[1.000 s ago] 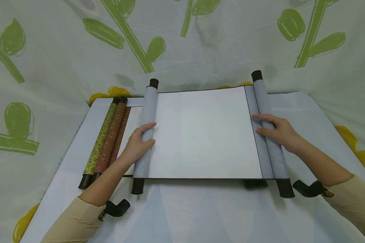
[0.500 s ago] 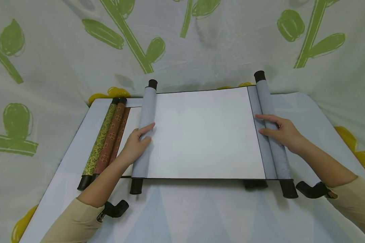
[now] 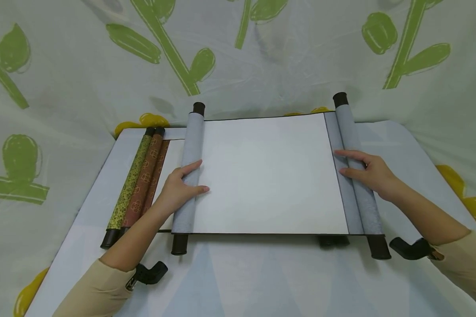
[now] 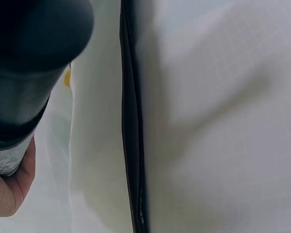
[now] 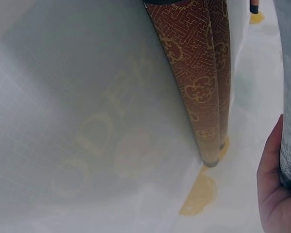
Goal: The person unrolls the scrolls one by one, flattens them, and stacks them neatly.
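Note:
A grey-backed hanging scroll with blank white paper [image 3: 269, 176] is spread between two rolled ends, raised above the table. My left hand [image 3: 176, 191] grips its left roll [image 3: 192, 138], the thumb reaching over to the paper. Around the right roll [image 3: 366, 207], my right hand [image 3: 370, 174] has thumb and a finger on top; its other fingers are hidden behind. The left wrist view has the left roll's dark end cap [image 4: 34, 63] close up. Below the raised scroll lies a second scroll, whose red-brown patterned roll [image 5: 189, 73] shows in the right wrist view.
Left of the grey scroll, a yellow-green patterned rolled scroll [image 3: 131, 180] lies beside a red-brown one [image 3: 144, 176]. More white paper [image 3: 168, 163] emerges from under the grey scroll there. A leaf-print curtain [image 3: 262, 79] hangs behind the pale table [image 3: 242, 281].
My right hand has shifted slightly right with the right roll, so the spread paper is a little wider. My left thumb has moved further right over the left roll.

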Action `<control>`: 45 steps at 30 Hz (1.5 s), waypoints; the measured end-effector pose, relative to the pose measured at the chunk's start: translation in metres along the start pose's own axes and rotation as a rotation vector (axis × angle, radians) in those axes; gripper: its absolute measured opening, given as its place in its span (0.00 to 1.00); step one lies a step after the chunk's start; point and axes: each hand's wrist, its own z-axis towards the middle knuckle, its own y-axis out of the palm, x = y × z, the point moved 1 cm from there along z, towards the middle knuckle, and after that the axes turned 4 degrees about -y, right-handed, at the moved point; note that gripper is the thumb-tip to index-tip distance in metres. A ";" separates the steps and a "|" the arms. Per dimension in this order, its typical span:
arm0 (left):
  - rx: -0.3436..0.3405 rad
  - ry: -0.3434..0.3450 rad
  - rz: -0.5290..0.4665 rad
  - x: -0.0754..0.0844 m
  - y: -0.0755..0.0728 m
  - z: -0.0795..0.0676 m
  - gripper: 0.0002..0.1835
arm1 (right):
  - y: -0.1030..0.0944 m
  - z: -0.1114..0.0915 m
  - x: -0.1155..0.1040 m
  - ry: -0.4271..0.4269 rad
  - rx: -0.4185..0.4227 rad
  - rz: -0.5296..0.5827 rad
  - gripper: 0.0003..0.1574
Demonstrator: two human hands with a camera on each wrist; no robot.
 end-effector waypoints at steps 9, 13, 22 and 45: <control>0.008 0.069 -0.002 -0.002 -0.003 -0.001 0.34 | -0.001 0.000 -0.002 0.001 -0.005 0.010 0.35; 0.014 0.077 0.004 -0.003 -0.006 -0.001 0.35 | -0.001 -0.001 -0.002 -0.024 -0.002 0.011 0.34; -0.049 0.032 0.015 -0.003 -0.008 -0.002 0.29 | -0.004 -0.003 -0.001 -0.035 0.006 0.005 0.34; 0.023 0.071 0.026 -0.022 -0.017 0.000 0.30 | -0.003 -0.003 -0.003 0.002 -0.014 0.010 0.35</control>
